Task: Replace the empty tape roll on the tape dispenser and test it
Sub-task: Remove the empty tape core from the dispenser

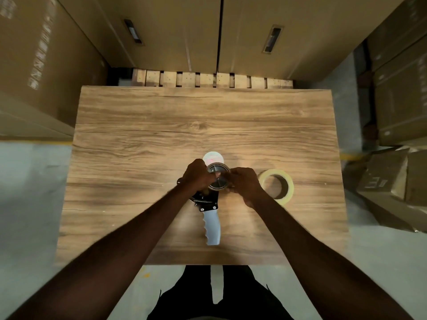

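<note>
My left hand is clamped over the body of the tape dispenser, pinning it to the counter. My right hand meets it from the other side, its fingertips pinched together on the rim of the roll sitting on the dispenser's hub. That roll looks thin and shiny, so I judge it is the spent one, though blur keeps me from being sure. Below my left grip the pale, ridged handle points back toward my body, flat on the wood. Just right of my right hand lies the fresh tape roll, flat and apart from my fingers. Just beyond both grips a small pale round object rests on the counter; I cannot tell what it is.

The swap seems barely under way: the fresh roll is unmounted, and threading and testing are all left. Both forearms reach forward, converging at the hub, wrists low, knuckles up. Cardboard boxes stand well beyond.
</note>
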Available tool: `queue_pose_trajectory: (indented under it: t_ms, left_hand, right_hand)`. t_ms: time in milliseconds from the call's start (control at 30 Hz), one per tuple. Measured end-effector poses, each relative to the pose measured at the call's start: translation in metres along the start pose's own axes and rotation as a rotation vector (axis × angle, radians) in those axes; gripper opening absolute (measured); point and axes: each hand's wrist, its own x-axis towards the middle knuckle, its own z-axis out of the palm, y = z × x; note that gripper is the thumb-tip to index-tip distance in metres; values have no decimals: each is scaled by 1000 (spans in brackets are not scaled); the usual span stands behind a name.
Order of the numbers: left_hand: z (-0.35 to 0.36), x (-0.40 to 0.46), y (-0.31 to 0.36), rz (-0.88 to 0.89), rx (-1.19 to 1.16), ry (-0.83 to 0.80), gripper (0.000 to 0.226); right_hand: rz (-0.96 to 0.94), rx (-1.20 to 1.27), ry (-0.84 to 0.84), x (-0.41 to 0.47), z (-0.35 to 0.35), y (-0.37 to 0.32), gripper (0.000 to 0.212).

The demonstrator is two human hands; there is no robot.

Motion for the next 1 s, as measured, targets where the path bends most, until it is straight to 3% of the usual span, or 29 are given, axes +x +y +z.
queue_pose_trajectory:
  t_ms: [133, 367, 467, 633, 733, 900, 1000]
  left_hand:
    - [3, -8, 11, 41, 21, 28, 66]
    - [-2, -10, 4, 93, 7, 57, 52]
    - [-3, -8, -7, 87, -26, 59, 52]
    - [-8, -9, -19, 101, -151, 32, 36]
    - [-14, -12, -17, 89, -178, -31, 36]
    - [-8, -16, -22, 141, -114, 53, 46]
    - [-7, -17, -25, 151, -105, 76, 47]
  right_hand:
    - [-10, -90, 121, 4, -1, 6, 14]
    - [-55, -153, 150, 0, 2, 4, 16]
    - [-43, -68, 73, -1, -3, 3, 12]
    - [-44, 71, -278, -7, -25, 4, 30]
    - [-10, 177, -296, -7, -29, 11, 36]
    - [-6, 220, -286, -11, -27, 25, 29]
    - [-5, 274, -254, -12, -24, 30, 42]
